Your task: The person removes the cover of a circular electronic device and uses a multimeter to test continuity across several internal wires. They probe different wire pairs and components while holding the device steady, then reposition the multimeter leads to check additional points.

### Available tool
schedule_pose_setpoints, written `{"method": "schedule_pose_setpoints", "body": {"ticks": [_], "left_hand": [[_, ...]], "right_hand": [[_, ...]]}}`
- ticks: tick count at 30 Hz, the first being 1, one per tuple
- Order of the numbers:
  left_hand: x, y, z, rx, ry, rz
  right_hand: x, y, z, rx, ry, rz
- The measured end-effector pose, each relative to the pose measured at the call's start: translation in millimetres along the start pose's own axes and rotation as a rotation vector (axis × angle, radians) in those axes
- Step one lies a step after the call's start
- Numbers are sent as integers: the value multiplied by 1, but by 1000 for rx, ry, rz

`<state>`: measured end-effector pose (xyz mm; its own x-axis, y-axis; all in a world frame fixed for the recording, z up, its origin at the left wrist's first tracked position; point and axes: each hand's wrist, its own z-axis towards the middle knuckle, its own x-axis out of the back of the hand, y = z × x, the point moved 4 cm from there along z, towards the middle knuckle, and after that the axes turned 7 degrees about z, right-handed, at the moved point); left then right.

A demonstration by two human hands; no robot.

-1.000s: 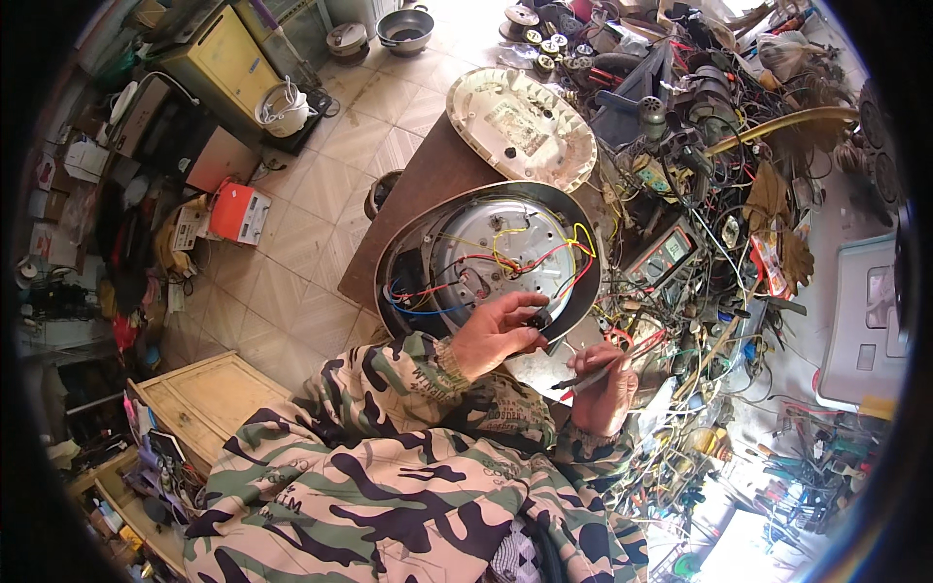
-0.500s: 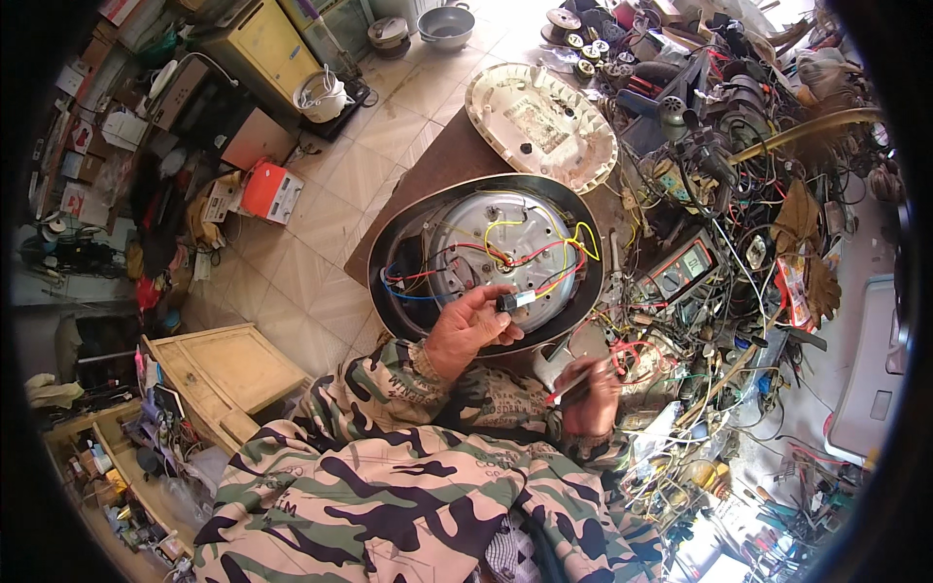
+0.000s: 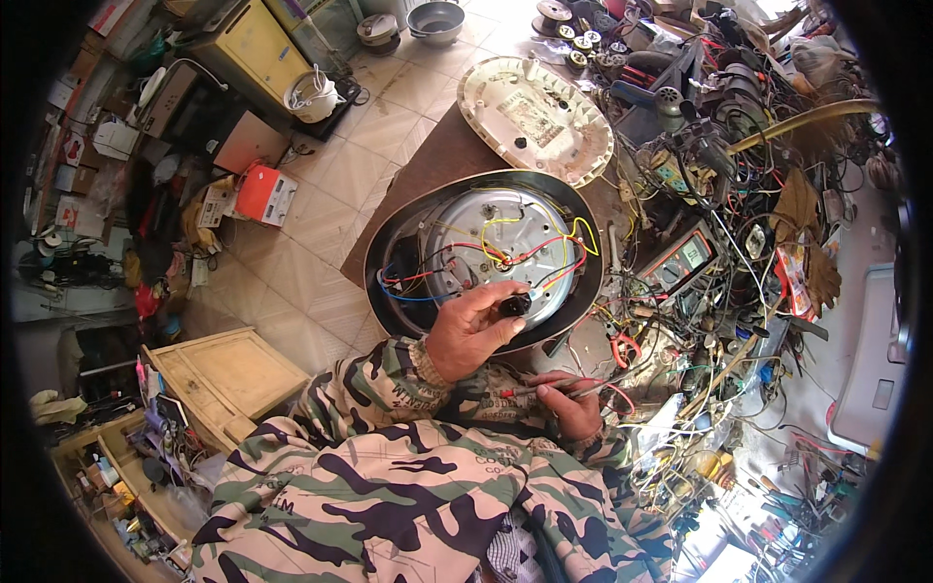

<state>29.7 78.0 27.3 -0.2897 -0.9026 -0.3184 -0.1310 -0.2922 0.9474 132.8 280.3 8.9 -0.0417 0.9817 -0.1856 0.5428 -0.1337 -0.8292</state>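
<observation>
My left hand (image 3: 471,330) pinches a small black plug-like part (image 3: 515,305) between thumb and fingers, its round end now facing up. It is held over the near edge of an oval appliance housing (image 3: 375,228). Inside the housing lies a round metal pan (image 3: 476,219), with red, yellow and blue wires (image 3: 544,248) running across it. Just right of my lap, my right hand (image 3: 575,410) is closed around a slim, probe-like tool (image 3: 544,382). A red lead trails beside that hand; where it ends is hard to make out.
An oval off-white cover (image 3: 530,126) lies on the brown board (image 3: 423,160) behind the housing. To the right, a multimeter (image 3: 680,260) and red-handled pliers (image 3: 625,350) sit among tangled wires and parts. A wooden cabinet (image 3: 224,379) stands at left, a red-fronted box (image 3: 265,194) beyond.
My left hand has turned the black part so its end faces up. My right hand has moved left and slightly down, bringing its tool across my lap.
</observation>
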Motion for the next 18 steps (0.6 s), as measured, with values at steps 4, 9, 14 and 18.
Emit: {"method": "schedule_pose_setpoints", "body": {"ticks": [4, 9, 14, 18], "left_hand": [[-3, 5, 7, 32, -42, 154], [-13, -2, 6, 85, -52, 98], [-6, -21, -2, 227, -42, 186], [-5, -35, -6, 207, 0, 227]], "right_hand": [[-1, -25, -5, 24, 107, 99], [-13, -63, -8, 305, 190, 322], [-22, -56, 7, 343, 182, 230], [-23, -49, 10, 303, 169, 196]]}}
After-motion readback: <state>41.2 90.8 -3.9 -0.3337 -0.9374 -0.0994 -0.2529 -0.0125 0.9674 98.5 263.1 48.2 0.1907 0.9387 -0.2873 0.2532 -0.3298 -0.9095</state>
